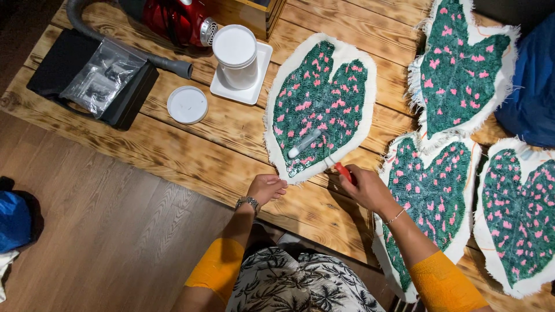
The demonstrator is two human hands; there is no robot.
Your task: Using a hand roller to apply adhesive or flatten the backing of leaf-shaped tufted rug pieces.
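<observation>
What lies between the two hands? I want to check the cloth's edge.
In the head view, the leaf cloth's frayed lower tip lies between left hand and right hand.

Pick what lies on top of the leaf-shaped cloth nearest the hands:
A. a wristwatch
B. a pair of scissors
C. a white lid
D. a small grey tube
D: a small grey tube lies on the green part of the leaf-shaped cloth, just above the right hand holding a red tool.
</observation>
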